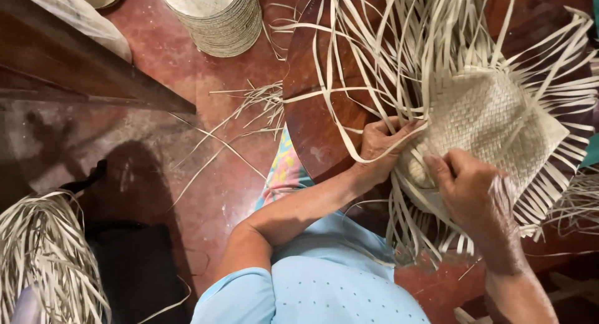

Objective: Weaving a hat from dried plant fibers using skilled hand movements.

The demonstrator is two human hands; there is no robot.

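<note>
A half-woven pale straw piece (pixel 493 121) lies on a dark round wooden table (pixel 312 118), with many loose flat strips fanning out from its edges. My left hand (pixel 380 146) grips its near-left edge and pinches a strip that curves away over the table. My right hand (pixel 468 190) rests on the woven edge beside it, fingers curled around several strips. Both hands are close together at the near rim of the weave.
A stack of finished woven straw pieces (pixel 215 15) stands on the red floor at the back. Loose strips (pixel 249 105) lie scattered on the floor. A bundle of straw strips (pixel 43 255) sits at lower left beside a black bag (pixel 134 265). A wooden bench edge (pixel 81 74) runs at upper left.
</note>
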